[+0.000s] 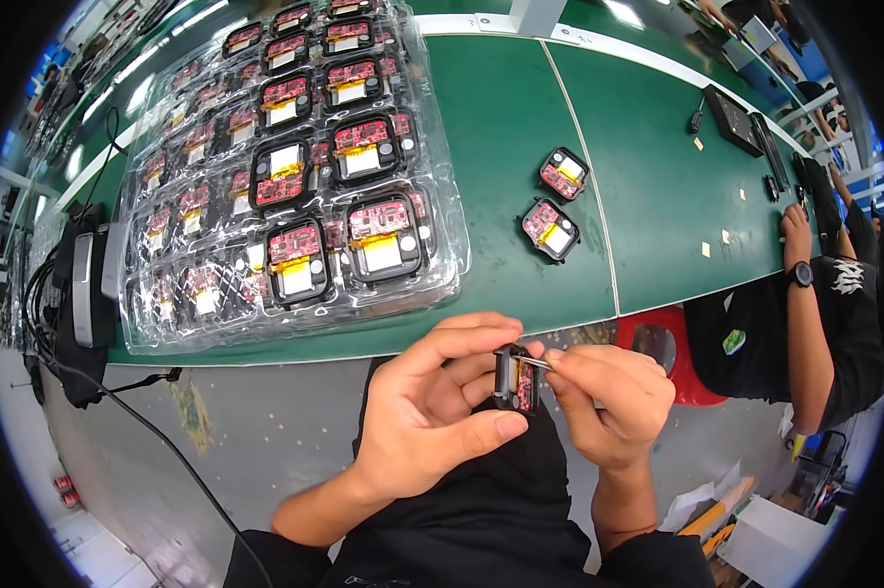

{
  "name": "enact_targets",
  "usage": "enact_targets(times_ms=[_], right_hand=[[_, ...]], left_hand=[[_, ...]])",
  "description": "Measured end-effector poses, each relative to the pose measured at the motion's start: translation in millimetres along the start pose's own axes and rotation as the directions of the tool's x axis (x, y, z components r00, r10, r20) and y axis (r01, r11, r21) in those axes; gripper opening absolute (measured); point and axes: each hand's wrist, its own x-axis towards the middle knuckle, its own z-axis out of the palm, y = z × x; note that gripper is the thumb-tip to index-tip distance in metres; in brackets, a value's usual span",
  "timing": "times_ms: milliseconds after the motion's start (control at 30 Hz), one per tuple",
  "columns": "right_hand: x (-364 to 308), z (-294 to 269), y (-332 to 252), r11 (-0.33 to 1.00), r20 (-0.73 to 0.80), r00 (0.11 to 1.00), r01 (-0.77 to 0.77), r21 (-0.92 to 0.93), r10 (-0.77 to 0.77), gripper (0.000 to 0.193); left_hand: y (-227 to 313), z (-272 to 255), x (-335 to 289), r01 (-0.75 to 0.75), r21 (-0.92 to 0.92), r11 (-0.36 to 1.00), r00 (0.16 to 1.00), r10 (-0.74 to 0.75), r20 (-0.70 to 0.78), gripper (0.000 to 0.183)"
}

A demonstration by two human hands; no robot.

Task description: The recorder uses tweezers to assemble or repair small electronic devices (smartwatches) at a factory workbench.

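Observation:
My left hand [417, 416] is closed around the edges of a small black device housing [503, 380], held tilted above my lap. A red circuit board [524, 387] and a bit of yellow film show inside it. Between the thumb and fingers of my right hand [613, 397] is a thin metal tool, probably tweezers [534, 362], whose tip reaches into the upper part of the housing. The far end of the tool is hidden in that hand. Two similar black housings with red boards, an upper one [563, 173] and a lower one [550, 229], lie on the green table [491, 127].
Stacked clear plastic trays [447, 245] with several housings fill the table's left side. Black cables [158, 431] hang at the far left. To the right, another person's arm [804, 333] rests by the table edge, near a red stool [692, 377]. A black box [732, 120] stands farther back.

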Motion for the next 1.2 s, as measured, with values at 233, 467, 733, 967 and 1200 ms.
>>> enact_targets(times_ms=[233, 467, 733, 967, 1200], right_hand=[[1, 2, 2, 1.000, -0.052, 0.998, 0.018, -0.002, -0.018, 0.023], [3, 0, 1, 1.000, 0.001, 1.000, 0.012, -0.027, -0.012, 0.023], [3, -1, 4, 0.999, -0.012, 0.999, 0.039, -0.015, -0.040, 0.025], [-1, -2, 8, 0.996, -0.024, 0.996, 0.079, -0.041, -0.080, 0.026], [-7, 4, 3, 0.956, -0.031, 0.982, 0.175, -0.233, -0.188, 0.028]], left_hand=[[-1, -2, 1, -0.020, 0.004, 1.000, 0.999, 0.020, 0.025, 0.061], [-4, -10, -1, -0.039, 0.047, 0.998, 0.998, 0.037, 0.053, 0.061], [-6, -11, -1, -0.071, 0.044, 0.997, 0.995, 0.067, 0.078, 0.061], [-5, -10, 0, -0.096, 0.096, 0.991, 0.983, 0.079, 0.167, 0.057], [-6, -7, -3, -0.089, 0.106, 0.990, 0.991, 0.077, 0.111, 0.057]])
